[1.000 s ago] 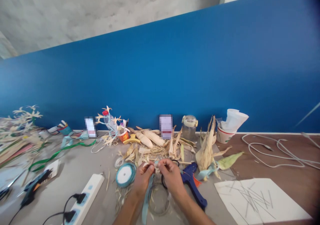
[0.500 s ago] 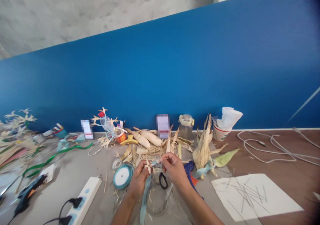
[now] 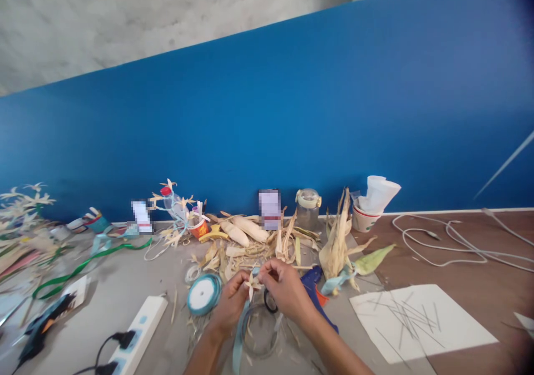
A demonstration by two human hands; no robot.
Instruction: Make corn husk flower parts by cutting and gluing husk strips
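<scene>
A small pale corn-husk flower [image 3: 252, 286] is between my hands, its petals spread towards me. My left hand [image 3: 230, 304] is closed on it with thumb and forefinger. My right hand [image 3: 284, 287] meets it from the other side, fingertips pinched on light blue ribbon close behind the petals. The long part of this light blue ribbon [image 3: 237, 344] hangs below my left hand. Under my hands lie a black-handled pair of scissors [image 3: 270, 301], partly covered, and a clear ring-shaped roll [image 3: 261, 353]. A blue ribbon spool [image 3: 203, 294] lies left of my left hand.
Behind my hands are dried corn husks [image 3: 250, 252], a phone [image 3: 270, 209] and a lidded jar [image 3: 308, 211]. A blue glue gun [image 3: 315, 291] lies beside my right arm. Thin wires lie on white paper [image 3: 421, 322] at right; a power strip [image 3: 144, 330] is at left.
My right hand has moved left, closer to my left hand. The flower has turned and shows its petals more fully. The view has shifted slightly.
</scene>
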